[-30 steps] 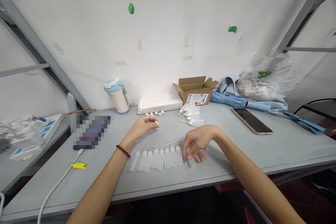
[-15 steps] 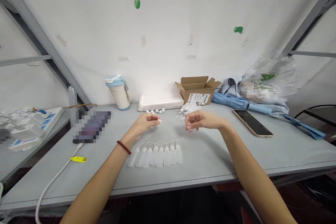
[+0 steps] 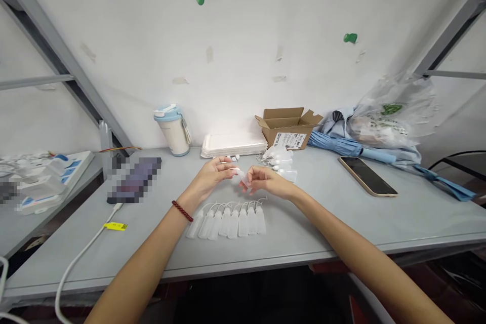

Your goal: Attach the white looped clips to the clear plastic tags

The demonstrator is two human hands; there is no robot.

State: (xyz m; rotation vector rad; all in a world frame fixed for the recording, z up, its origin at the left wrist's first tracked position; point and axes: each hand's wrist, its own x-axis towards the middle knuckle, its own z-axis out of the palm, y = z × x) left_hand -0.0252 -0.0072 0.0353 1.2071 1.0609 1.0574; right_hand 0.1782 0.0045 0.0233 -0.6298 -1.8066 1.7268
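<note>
Near the middle of the table my hands meet fingertip to fingertip. My left hand pinches a small white cap. Between the fingers of my right hand is a translucent plastic bottle, its neck end toward the cap; whether the two are joined I cannot tell. Below my hands lies a row of several translucent bottles, side by side, with thin white curved tails at their tops. Behind my right hand rests a loose pile of similar bottles. A few white caps lie behind my left hand.
Along the wall stand a cream cup with a blue lid, a stack of white flat packs and an open cardboard box. To the right lie a phone, a blue umbrella and a plastic bag. A cabled dark device lies left.
My right hand has moved left to meet my left hand, and the bottle now shows between them. My left hand has shifted slightly right, still pinching the cap. The view has shifted slightly.
</note>
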